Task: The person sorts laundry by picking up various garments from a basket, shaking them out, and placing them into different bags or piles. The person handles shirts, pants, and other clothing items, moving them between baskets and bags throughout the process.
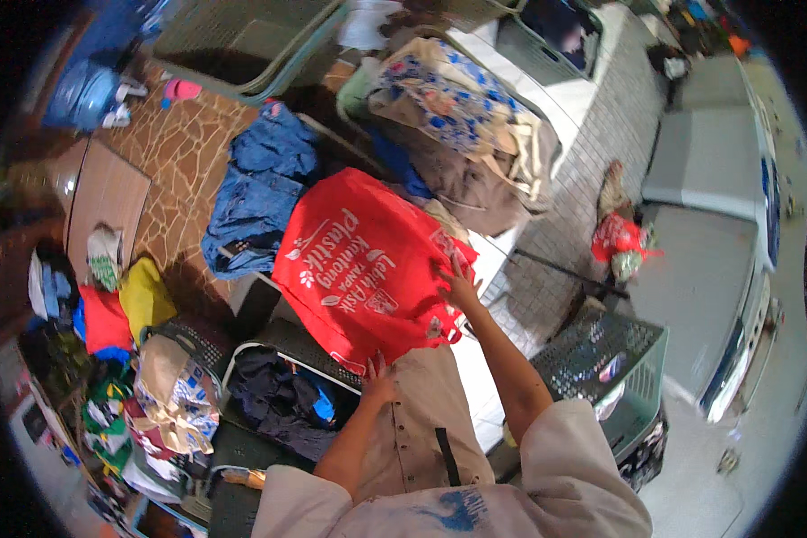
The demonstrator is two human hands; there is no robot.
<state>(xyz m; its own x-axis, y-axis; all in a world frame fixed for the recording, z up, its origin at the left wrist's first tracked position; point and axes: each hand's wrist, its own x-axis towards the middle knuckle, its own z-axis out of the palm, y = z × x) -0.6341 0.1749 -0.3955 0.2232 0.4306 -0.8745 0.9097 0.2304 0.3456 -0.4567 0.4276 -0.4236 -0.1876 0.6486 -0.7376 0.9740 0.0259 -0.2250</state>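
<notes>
A large red cloth shopping bag with white print is spread out in front of my body. My left hand grips its lower edge, with the fingertips against the fabric. My right hand holds the bag's right side, close to its handle; part of the fingers lie over the cloth. Whether anything is inside the bag cannot be seen. Just beyond its left edge lies a crumpled blue denim garment. Near my left forearm is a dark basket holding dark clothes.
A basket heaped with patterned and brown cloth stands beyond the bag. An empty green-grey basket is at the upper left. Stuffed bags crowd the left side. A mesh crate stands at right, near a parked grey vehicle.
</notes>
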